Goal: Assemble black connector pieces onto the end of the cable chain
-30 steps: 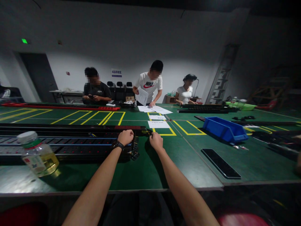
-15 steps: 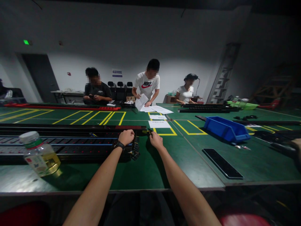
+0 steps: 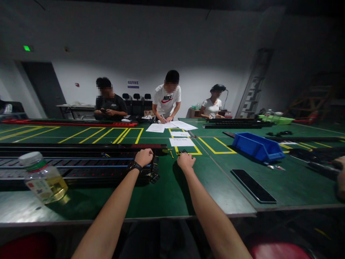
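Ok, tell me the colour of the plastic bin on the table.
Blue, seen in the head view: the plastic bin.

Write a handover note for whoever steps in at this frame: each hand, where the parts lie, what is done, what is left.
Left hand: closed in a fist on the right end of the long black rail assembly.
Right hand: off the rail, on the green table by the yellow-taped box; whether it holds anything is unclear.
Small yellow-tipped pieces lie loose off the rail's end.
Nearby: bottle on the left, blue bin on the right.
Done and left: cannot tell.
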{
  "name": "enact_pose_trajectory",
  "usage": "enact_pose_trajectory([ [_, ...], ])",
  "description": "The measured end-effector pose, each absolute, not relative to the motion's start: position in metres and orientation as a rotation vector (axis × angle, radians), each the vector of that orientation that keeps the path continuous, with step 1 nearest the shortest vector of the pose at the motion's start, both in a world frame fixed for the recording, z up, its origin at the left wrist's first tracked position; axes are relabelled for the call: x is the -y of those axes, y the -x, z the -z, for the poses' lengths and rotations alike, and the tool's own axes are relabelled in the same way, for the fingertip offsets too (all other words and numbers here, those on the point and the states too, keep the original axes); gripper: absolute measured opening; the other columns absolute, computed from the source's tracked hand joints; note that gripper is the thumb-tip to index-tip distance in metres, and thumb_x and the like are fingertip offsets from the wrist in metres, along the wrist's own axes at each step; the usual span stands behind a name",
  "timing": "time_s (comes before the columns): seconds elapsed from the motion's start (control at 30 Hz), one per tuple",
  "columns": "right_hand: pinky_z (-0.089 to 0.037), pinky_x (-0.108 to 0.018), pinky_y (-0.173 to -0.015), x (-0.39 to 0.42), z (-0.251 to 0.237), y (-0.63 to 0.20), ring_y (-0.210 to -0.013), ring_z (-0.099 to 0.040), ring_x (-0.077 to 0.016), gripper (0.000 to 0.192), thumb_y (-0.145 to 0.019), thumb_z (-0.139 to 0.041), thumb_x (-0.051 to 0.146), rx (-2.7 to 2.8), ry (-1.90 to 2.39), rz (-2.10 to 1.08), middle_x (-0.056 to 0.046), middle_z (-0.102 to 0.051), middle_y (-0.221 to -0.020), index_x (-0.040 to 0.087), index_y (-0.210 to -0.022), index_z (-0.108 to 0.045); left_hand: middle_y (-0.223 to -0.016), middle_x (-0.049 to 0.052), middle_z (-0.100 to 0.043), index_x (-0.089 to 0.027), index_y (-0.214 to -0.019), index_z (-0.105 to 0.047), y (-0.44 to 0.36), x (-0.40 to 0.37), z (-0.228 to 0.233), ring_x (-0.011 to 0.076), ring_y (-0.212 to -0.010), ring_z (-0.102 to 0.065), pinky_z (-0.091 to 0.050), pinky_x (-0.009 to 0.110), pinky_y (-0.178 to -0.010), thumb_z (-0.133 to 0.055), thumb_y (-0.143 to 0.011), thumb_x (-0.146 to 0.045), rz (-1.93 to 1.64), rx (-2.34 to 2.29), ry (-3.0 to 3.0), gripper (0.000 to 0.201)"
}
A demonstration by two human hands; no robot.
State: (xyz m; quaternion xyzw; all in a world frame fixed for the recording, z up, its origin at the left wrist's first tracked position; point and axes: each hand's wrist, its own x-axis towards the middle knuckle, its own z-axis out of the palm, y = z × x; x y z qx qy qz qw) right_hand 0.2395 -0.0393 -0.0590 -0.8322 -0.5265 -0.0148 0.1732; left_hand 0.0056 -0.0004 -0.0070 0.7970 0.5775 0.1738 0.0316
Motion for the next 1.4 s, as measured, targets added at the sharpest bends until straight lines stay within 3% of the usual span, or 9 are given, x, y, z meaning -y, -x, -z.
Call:
enact_pose_trajectory([
  [0.37,-0.043,-0.047,-0.101,0.043,0.052,-0.242,-0.120,-0.066,-0.0323,0.037,-0.097,-0.047,0.018,1.482,2.353,-0.049,-0.022,-0.074,-0.118,0.012,-0.120,-0.074,-0.108,0.006,-0.080,-0.027,-0.102,-0.079,-0.005,-0.002,0.009,0.0251,-0.102,-0.073,-0.054,0.032,-0.091,-0.051,-0.088,-0.023,-0.541,-1.773,-2.449,0.032],
  [0.67,-0.045,-0.047,-0.101,0.046,0.045,-0.243,-0.116,-0.070,-0.0320,0.037,-0.098,-0.044,0.019,1.499,2.340,-0.134,-0.023,-0.074,-0.120,0.012,-0.118,-0.075,-0.108,0.005,-0.080,-0.027,-0.102,-0.078,-0.004,-0.003,0.010,0.0240,-0.101,-0.074,-0.054,0.031,-0.090,-0.051,-0.089,-0.023,-0.547,-1.765,-2.451,0.030],
  [1.4,-0.047,-0.048,-0.100,0.048,0.044,-0.239,-0.127,-0.062,-0.0359,0.042,-0.102,-0.040,0.025,1.555,2.333,-0.143,-0.025,-0.070,-0.127,0.009,-0.126,-0.070,-0.108,0.005,-0.080,-0.028,-0.101,-0.079,-0.004,-0.004,0.012,0.0241,-0.102,-0.074,-0.054,0.031,-0.090,-0.051,-0.089,-0.024,-0.552,-1.768,-2.460,0.030],
])
